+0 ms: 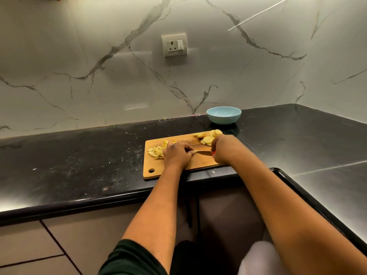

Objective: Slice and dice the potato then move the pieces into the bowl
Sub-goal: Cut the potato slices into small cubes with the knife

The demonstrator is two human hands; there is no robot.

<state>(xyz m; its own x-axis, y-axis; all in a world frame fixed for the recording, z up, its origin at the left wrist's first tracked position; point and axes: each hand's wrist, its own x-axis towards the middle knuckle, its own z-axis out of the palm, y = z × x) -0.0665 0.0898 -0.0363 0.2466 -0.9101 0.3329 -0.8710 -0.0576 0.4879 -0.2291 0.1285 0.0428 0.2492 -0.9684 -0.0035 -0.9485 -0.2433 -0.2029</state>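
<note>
A wooden cutting board lies on the black counter. Diced potato pieces are heaped at its left end, and round potato slices lie at its far right corner. My left hand presses down on a small potato piece with curled fingers. My right hand grips a red-handled knife, its blade pointing left and touching that piece. A light blue bowl stands beyond the board near the wall, apart from both hands; nothing shows inside it.
The black counter turns a corner on the right, its front edge close to my arms. A wall socket sits on the marble backsplash. A tiny scrap lies just off the board's near edge.
</note>
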